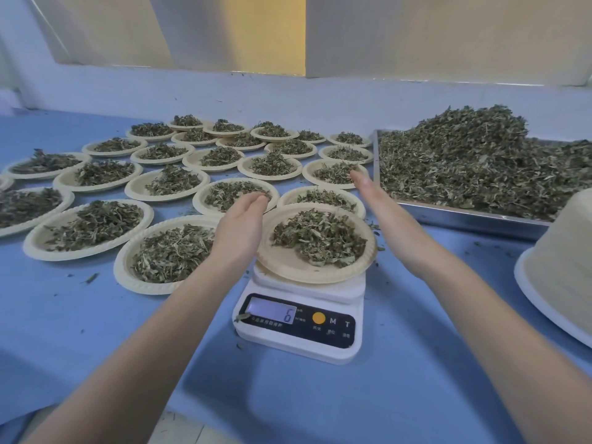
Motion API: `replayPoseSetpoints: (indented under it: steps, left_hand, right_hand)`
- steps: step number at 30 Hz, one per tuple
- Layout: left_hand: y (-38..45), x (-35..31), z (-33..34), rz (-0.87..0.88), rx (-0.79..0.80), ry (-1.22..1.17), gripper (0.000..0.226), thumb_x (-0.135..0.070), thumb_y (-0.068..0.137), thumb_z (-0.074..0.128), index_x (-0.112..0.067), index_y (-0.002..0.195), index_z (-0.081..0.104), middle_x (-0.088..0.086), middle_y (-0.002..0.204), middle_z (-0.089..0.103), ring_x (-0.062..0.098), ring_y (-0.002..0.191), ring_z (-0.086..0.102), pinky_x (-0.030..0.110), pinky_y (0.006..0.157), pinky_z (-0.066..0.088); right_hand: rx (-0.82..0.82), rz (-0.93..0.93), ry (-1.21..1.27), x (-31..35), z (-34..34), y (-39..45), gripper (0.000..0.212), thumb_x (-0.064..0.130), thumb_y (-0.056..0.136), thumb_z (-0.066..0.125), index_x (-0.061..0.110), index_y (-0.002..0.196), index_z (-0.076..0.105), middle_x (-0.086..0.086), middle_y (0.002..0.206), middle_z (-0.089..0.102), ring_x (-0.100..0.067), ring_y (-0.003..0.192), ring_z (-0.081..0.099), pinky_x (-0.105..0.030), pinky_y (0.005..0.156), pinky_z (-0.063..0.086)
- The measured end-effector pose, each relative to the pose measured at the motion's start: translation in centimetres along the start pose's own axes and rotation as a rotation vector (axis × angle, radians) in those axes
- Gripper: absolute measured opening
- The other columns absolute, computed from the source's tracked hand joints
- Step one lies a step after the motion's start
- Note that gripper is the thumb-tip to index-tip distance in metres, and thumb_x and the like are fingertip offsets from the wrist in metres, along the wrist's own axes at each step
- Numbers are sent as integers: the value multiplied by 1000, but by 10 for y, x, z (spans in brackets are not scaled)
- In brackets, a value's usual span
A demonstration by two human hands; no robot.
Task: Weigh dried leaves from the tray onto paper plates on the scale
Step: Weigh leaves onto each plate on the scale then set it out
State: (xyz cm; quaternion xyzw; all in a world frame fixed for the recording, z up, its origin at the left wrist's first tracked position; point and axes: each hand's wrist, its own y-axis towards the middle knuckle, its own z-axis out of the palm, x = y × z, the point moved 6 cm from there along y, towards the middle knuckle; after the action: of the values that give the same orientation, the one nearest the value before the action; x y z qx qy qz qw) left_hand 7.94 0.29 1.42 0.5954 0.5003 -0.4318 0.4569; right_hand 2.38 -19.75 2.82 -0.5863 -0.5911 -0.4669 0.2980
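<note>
A white digital scale [301, 328] stands in the middle of the blue table, its display reading 6. On its platform sits a paper plate [288, 267] with a heap of dried leaves [320, 237]. My left hand [240, 225] lies with straight fingers against the plate's left rim. My right hand [381, 203] is held flat and straight just right of the plate, fingertips pointing away toward the filled plates. A metal tray [455, 216] piled with dried leaves [474, 161] stands at the right.
Several paper plates with leaf portions [96, 225] cover the table's left and back. A stack of empty paper plates [563, 251] stands upside down at the right edge. Leaf crumbs lie scattered on the blue table [80, 315]. A white wall ledge runs behind.
</note>
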Motion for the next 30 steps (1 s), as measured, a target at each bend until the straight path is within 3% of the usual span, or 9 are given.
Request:
replayPoseSetpoints:
  steps: [5, 8, 11, 14, 19, 21, 23, 27, 30]
  left_hand:
    - [5, 7, 0, 7, -13, 15, 35, -35, 99, 41, -26, 131, 51, -6, 132, 54, 16, 121, 48, 34, 101, 35]
    - [6, 4, 1, 12, 10, 34, 36, -34, 98, 44, -26, 132, 51, -8, 130, 53, 14, 119, 48, 30, 93, 34]
    - [16, -1, 3, 24, 34, 22, 36, -32, 95, 50, -23, 130, 53, -5, 127, 56, 16, 117, 52, 34, 98, 38]
    - [31, -6, 7, 17, 78, 14, 33, -30, 91, 57, -23, 123, 58, -2, 120, 62, 17, 110, 58, 43, 103, 42]
    - [61, -9, 22, 21, 202, 0, 17, -28, 86, 63, -35, 102, 63, -5, 110, 66, 11, 104, 62, 36, 95, 48]
    - [71, -8, 26, 18, 219, -21, 20, -27, 87, 63, -32, 107, 63, -4, 111, 66, 12, 105, 61, 31, 89, 50]
    - [79, -6, 28, 11, 213, -48, 24, -26, 88, 63, -29, 111, 64, -3, 113, 66, 12, 105, 62, 27, 83, 51]
    - [84, -1, 32, 17, 218, -62, 25, -25, 89, 62, -26, 114, 63, -3, 113, 67, 12, 104, 63, 30, 86, 52]
    - [86, -1, 32, 17, 215, -83, 25, -25, 88, 63, -26, 113, 64, -1, 112, 68, 13, 104, 64, 33, 88, 53]
  right_hand:
    - [-25, 74, -40, -6, -10, -4, 72, 76, 81, 29, 44, 145, 27, 28, 149, 26, 9, 129, 22, -27, 106, 17]
    - [-130, 55, -272, -8, -28, 9, 57, 58, 96, 33, 31, 145, 34, 13, 150, 35, -8, 134, 33, -27, 102, 24]
    - [-240, 100, -571, -15, -55, 38, 41, 33, 101, 39, 9, 133, 48, -10, 136, 50, -25, 114, 50, -27, 84, 35]
    - [-275, 247, -754, -34, -80, 73, 40, 19, 97, 41, 4, 133, 48, -16, 136, 51, -33, 120, 50, -34, 91, 40]
    - [-160, 510, -910, -63, -102, 116, 37, 37, 87, 51, 7, 108, 58, -17, 116, 57, -35, 112, 54, -34, 85, 46]
    - [-32, 716, -944, -77, -103, 119, 58, 54, 85, 51, 11, 123, 54, -14, 132, 50, -37, 118, 50, -42, 96, 43]
    - [168, 785, -1041, -85, -96, 121, 59, 51, 89, 48, 13, 134, 47, -11, 141, 45, -34, 120, 49, -38, 93, 41]
    - [137, 633, -1165, -80, -91, 132, 29, 38, 91, 46, 12, 92, 58, -9, 112, 61, -25, 78, 54, -33, 72, 43]
    - [90, 523, -1143, -73, -84, 132, 34, 31, 96, 41, 8, 72, 50, -7, 91, 60, -19, 65, 49, -29, 59, 38]
